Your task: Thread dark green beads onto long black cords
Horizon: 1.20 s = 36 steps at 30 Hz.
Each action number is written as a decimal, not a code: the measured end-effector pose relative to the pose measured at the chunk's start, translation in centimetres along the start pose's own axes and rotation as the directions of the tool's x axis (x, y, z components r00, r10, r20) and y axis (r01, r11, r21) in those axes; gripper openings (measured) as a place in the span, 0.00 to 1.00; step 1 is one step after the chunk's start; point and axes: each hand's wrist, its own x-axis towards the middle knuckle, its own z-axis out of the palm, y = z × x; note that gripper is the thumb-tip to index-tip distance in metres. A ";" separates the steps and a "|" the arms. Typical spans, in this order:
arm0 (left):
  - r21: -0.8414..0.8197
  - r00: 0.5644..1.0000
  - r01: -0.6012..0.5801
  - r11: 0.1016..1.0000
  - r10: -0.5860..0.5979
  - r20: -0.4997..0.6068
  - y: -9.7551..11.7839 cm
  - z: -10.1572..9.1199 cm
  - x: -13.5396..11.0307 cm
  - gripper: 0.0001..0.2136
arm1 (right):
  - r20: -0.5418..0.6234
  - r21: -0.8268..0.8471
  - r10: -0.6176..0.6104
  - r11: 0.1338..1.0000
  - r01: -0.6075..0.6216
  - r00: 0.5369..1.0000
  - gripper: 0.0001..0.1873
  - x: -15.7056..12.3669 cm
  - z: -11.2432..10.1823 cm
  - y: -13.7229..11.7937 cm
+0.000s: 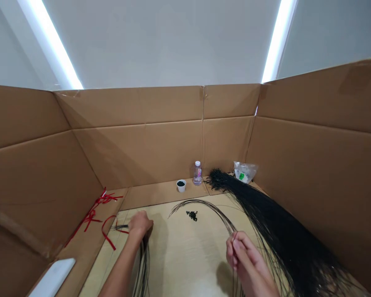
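My left hand (141, 225) is closed over a bundle of thin black strands (144, 268). Their short ends poke out to its left beside a loose red ribbon (106, 233), and the long part hangs down toward the bottom edge. On the right, my right hand (247, 258) pinches a thinner bunch of dark strands (214, 206), which arcs up and over to the left. Between the hands, farther back, a small pile of black bits (192, 215) lies on the table (182, 255). The left fingertips are mostly hidden.
A thick sheaf of black strands (266, 214) runs along the right side. At the back stand a white cup (181, 187) of black bits, a clear bottle (197, 174) and a plastic bag (245, 171). Red ribbons (92, 214) and a white object (54, 278) lie left. Cardboard walls (136, 152) enclose the table.
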 end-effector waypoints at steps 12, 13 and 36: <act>-0.874 0.846 -0.448 0.187 0.405 -0.347 5.2 0.9 -17.7 0.05 | 0.198 -0.283 -0.054 0.953 0.110 0.979 0.23 1.0 5.6 -0.8; -0.895 0.848 -0.426 0.134 0.405 -0.343 5.7 1.0 -19.1 0.04 | 0.219 -0.271 -0.036 0.958 0.096 0.975 0.23 0.7 6.3 -0.7; -0.776 0.838 -0.525 0.349 0.374 -0.398 3.7 3.5 -23.4 0.08 | 0.179 -0.163 0.166 0.977 -0.137 0.970 0.24 -0.2 6.7 2.0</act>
